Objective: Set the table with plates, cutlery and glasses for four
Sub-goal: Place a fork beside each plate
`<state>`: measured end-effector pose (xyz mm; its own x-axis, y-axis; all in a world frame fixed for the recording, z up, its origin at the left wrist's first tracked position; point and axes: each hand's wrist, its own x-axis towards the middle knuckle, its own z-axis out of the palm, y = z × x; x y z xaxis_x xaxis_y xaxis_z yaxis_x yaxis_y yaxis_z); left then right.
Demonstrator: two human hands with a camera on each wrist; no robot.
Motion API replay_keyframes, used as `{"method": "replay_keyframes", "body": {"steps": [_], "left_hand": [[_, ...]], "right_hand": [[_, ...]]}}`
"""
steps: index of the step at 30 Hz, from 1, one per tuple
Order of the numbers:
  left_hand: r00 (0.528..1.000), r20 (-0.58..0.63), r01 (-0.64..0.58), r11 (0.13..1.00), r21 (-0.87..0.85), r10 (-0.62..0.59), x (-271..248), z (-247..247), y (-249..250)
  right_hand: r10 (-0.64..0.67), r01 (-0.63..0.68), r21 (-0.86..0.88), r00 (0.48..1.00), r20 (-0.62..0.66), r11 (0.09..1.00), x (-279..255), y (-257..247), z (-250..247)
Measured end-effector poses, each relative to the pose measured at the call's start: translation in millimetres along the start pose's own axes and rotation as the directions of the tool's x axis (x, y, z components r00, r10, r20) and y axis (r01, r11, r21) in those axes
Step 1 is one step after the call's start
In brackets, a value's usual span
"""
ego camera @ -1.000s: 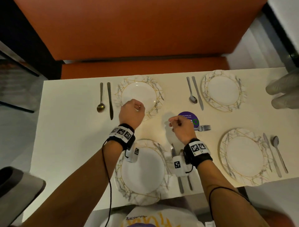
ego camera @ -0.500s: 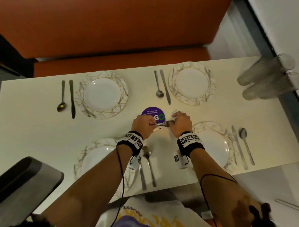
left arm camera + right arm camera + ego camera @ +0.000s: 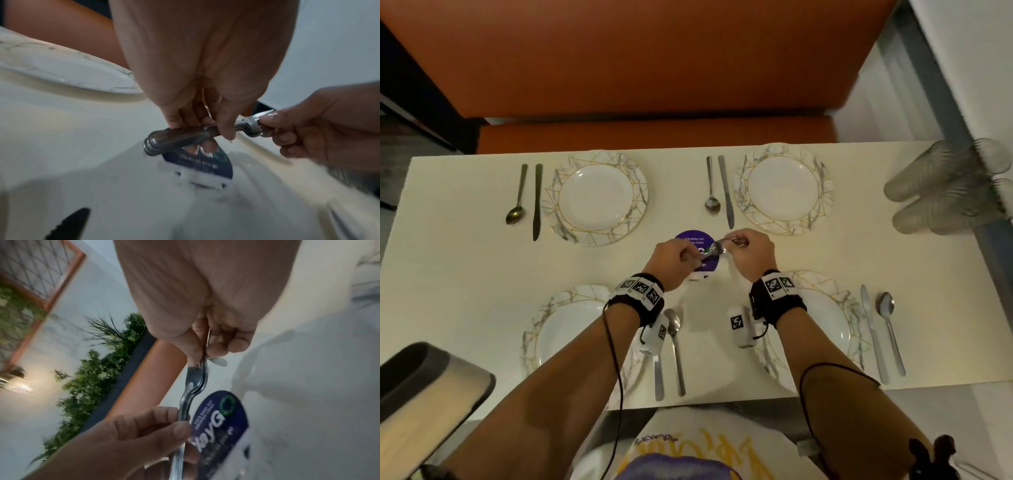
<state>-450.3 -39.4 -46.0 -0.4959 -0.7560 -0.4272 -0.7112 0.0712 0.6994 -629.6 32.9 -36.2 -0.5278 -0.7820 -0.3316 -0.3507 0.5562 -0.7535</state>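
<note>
A stack of several forks [image 3: 714,248] hangs just above the purple round sticker [image 3: 693,240] at the table's middle. My left hand [image 3: 683,255] grips the handles [image 3: 176,138] and my right hand [image 3: 738,243] pinches the tine end [image 3: 194,382]. Four marbled plates lie set: far left [image 3: 597,198], far right [image 3: 784,188], near left [image 3: 558,329], near right [image 3: 832,329]. Beside each plate lie a spoon and a knife, such as the far-left pair [image 3: 527,198]. Clear glasses [image 3: 945,185], blurred, are at the table's right end.
An orange bench [image 3: 654,68] runs along the far side of the white table [image 3: 465,267]. A grey and beige object [image 3: 424,387] sits at the near left, off the table's corner. The table's near edge is close to my body.
My hands were apart and the forks lay by the sticker. Both hands came together on the forks and lifted them slightly. The head view swung right, so the glasses show more.
</note>
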Motion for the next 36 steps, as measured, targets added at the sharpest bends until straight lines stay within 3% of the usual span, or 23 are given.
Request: {"method": "replay_keyframes", "body": {"steps": [4,9,13,19,26,28,30,32,36], "left_hand": [[0.997,-0.041,0.054,0.941,-0.333,-0.071,-13.7,-22.6,5.0],[0.991,-0.046,0.067,0.771,-0.634,-0.124,-43.0,-46.9,-5.4],[0.989,-0.038,0.069,0.667,-0.742,-0.145,-75.5,-69.9,-26.9],[0.982,-0.030,0.101,0.645,-0.757,-0.189,-124.7,-104.3,-84.8],[0.957,-0.104,0.133,0.728,-0.673,-0.272,-174.0,-139.1,-172.2],[0.950,-0.116,0.130,0.706,-0.696,-0.289,-187.4,-145.0,-190.4],[0.940,-0.138,0.097,0.632,-0.769,-0.312,-201.5,-149.6,-204.8],[0.911,-0.175,0.085,0.587,-0.805,-0.372,-213.3,-153.5,-221.6],[0.793,-0.250,0.168,0.593,-0.787,-0.556,-224.1,-153.7,-261.9]], "right_hand": [[0.036,-0.038,0.249,0.999,0.013,0.968,1.5,-30.7,7.7],[0.006,-0.164,0.588,0.965,0.262,0.792,-23.5,-67.8,35.3],[-0.019,-0.151,0.629,0.967,0.255,0.762,-45.9,-84.4,71.2],[-0.018,-0.187,0.662,0.957,0.289,0.726,-87.7,-104.1,133.4],[-0.052,-0.184,0.650,0.944,0.327,0.737,-140.7,-121.9,210.2],[-0.032,-0.176,0.624,0.951,0.308,0.762,-151.7,-126.5,225.0],[-0.003,-0.180,0.603,0.957,0.290,0.777,-159.8,-128.0,237.0],[0.000,-0.186,0.597,0.955,0.298,0.780,-164.6,-127.1,246.0],[0.010,-0.196,0.589,0.953,0.303,0.784,-168.3,-123.0,254.9]]}}
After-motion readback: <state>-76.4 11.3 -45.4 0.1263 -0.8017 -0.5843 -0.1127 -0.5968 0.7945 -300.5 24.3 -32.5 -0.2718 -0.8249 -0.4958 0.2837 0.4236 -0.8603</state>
